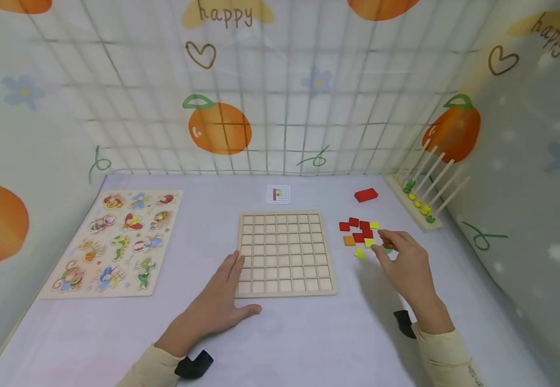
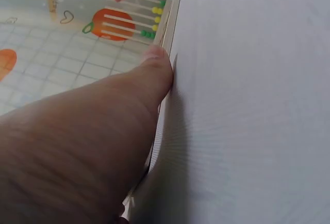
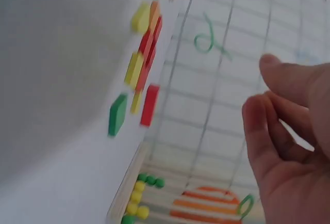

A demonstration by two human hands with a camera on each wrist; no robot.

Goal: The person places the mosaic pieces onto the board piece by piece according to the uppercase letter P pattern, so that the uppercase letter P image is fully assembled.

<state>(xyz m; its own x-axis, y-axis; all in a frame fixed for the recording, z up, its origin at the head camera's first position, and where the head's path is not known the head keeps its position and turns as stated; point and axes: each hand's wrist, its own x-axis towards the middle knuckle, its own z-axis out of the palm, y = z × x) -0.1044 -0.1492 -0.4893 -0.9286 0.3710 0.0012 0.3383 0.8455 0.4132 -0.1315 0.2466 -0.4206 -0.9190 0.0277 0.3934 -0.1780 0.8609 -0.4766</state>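
A wooden grid board [image 1: 285, 293] lies flat on the white table. My left hand [image 1: 214, 301] rests at its left edge, fingers straight with fingertips touching the frame and the thumb spread. Right of the board is a cluster of small tiles: several red tiles [image 1: 344, 226], an orange tile [image 1: 349, 241], yellow tiles [image 1: 359, 253] and a green tile [image 3: 117, 114]. Over the right side of that cluster hovers my right hand [image 1: 408, 266], partly covering the green tile in the head view. Its thumb and fingers stand apart, and nothing shows between them.
A small card with a coloured grid pattern [image 1: 278, 194] lies behind the board. A red block [image 1: 366, 194] sits behind the tiles. At the back right stands a wooden peg rack [image 1: 415, 207] with green and yellow beads. An insect picture puzzle [image 1: 132, 252] lies on the left.
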